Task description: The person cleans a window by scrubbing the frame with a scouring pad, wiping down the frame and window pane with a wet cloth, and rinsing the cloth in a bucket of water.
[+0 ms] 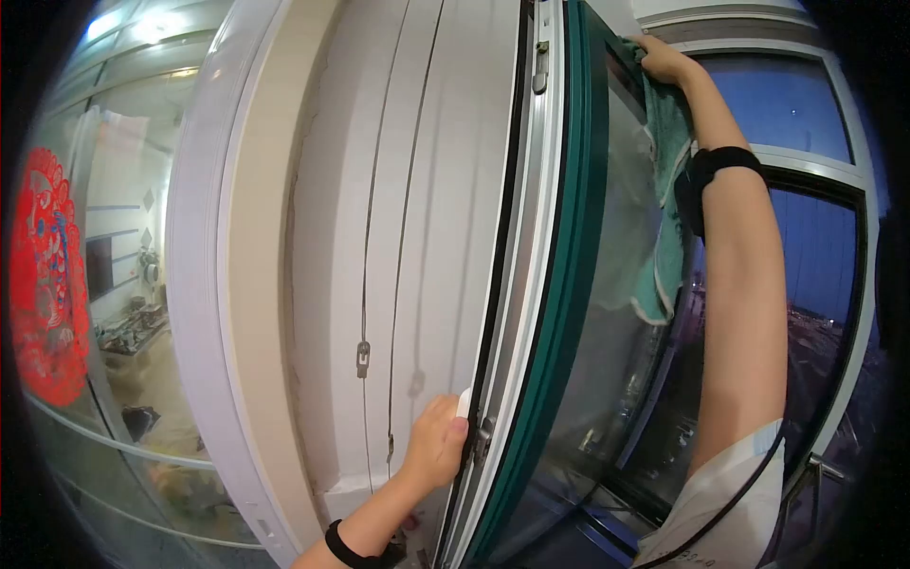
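An open window sash with a green frame [569, 237] stands edge-on in the middle of the view. My left hand [437, 439] is closed around a white handle [464, 403] on the inner edge of the sash, low down. High on the far side, my right hand [662, 62] holds a green cloth [669, 142] against the top of the glass [621, 190]. The cloth hangs down along the pane, and its lower end dangles free. The right fingertips are partly hidden behind the cloth and frame.
Two thin cables with a metal fitting [363, 359] hang before the white wall [322, 237]. At the left, a glass panel bears a red paper decoration [49, 275]. Fixed window frames [820, 166] stand at the right, with a dark outdoor view behind. A black cord crosses my right sleeve.
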A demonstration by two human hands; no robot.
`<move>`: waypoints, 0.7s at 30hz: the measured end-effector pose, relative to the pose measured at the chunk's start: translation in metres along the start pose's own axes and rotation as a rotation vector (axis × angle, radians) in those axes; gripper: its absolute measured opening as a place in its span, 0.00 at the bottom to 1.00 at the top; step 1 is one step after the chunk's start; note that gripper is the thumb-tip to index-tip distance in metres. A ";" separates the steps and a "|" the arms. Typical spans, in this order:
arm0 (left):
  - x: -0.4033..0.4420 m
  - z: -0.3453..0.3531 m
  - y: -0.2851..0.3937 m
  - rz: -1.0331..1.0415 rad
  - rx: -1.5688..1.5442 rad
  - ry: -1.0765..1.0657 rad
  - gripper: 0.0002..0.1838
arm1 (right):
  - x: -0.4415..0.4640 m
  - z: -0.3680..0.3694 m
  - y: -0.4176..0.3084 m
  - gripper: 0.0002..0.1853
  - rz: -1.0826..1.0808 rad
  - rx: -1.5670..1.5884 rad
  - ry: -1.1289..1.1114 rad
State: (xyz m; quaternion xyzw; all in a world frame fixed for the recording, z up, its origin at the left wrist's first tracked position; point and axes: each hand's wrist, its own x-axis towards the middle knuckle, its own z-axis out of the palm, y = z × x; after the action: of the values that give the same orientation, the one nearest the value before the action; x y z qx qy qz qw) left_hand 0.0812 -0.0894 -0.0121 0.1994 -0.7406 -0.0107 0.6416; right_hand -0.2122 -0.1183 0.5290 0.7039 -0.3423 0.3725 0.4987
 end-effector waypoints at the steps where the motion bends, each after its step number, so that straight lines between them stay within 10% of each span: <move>1: 0.000 0.000 0.001 -0.001 0.011 0.001 0.23 | -0.001 -0.005 -0.006 0.21 -0.001 0.009 0.006; 4: -0.001 0.001 0.002 -0.009 -0.004 -0.010 0.26 | -0.031 -0.045 -0.055 0.17 0.413 0.611 -0.107; 7: -0.007 0.005 0.001 -0.191 -0.095 -0.025 0.28 | -0.029 -0.050 -0.090 0.23 0.339 0.937 -0.231; 13: -0.003 0.002 0.007 -0.023 -0.005 0.006 0.27 | 0.019 -0.029 -0.122 0.24 -0.124 0.795 0.081; 17: -0.002 0.001 0.015 -0.040 -0.001 0.015 0.23 | 0.023 -0.058 -0.163 0.20 -0.092 0.372 0.222; 21: -0.002 0.003 0.019 0.032 0.012 0.024 0.21 | 0.022 -0.062 -0.155 0.20 -0.095 0.588 0.133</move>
State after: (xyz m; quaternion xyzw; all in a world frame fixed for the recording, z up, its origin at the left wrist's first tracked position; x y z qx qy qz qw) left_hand 0.0731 -0.0717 -0.0096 0.1912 -0.7359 0.0064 0.6495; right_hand -0.0811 -0.0201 0.4924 0.8074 -0.1533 0.4771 0.3115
